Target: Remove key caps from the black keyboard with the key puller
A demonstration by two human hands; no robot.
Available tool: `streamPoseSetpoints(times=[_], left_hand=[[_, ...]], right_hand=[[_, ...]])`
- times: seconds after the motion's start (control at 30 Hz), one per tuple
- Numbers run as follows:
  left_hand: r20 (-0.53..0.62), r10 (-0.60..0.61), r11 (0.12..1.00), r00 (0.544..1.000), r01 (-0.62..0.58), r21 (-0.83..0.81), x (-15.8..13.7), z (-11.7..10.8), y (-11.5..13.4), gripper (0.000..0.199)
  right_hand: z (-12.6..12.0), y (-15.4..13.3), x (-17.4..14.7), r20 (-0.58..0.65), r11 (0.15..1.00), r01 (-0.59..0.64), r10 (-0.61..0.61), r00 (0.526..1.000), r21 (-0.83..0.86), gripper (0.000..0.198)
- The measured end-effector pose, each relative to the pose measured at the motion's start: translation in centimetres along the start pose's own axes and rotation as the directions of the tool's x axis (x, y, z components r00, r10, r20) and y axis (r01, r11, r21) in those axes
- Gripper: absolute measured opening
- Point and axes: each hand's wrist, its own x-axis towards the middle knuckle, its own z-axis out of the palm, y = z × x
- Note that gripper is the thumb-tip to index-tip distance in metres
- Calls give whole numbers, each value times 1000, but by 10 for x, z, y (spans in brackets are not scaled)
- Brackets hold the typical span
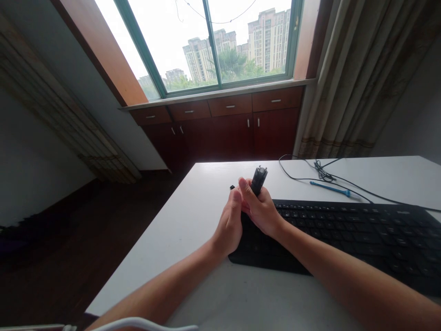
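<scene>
My two hands meet above the left end of a black keyboard (pixel 344 230). Closed in my right hand (pixel 263 209) is a black tool with two small prongs (pixel 259 178), its pronged end pointing up and away from me. My left hand (pixel 230 220) is pressed against the right one, thumb up and fingers curled inward. A small black piece (pixel 232 187) shows just beyond the left fingers; whether they hold it I cannot tell. The lower part of the tool is hidden by the hands.
On the white table (pixel 165 239), a blue stick-like tool (pixel 330 188) lies behind the keyboard, beside a bundled black cable (pixel 322 171). A white curved cord (pixel 138 322) crosses the near left edge. Beyond stand red-brown cabinets (pixel 220 138) under a window.
</scene>
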Motion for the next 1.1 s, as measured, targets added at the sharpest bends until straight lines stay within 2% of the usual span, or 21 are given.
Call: streamPoseSetpoints(times=[0.37,1.1], left_hand=[[22,65,980,998,-68,189,-1,0,9,54],[97,114,940,989,-139,312,1,-3,9,52]], right_hand=[[1,-3,-1,7,999,-30,30,1000,31,52],[-4,5,-1,-16,1000,8,-8,1000,27,48]])
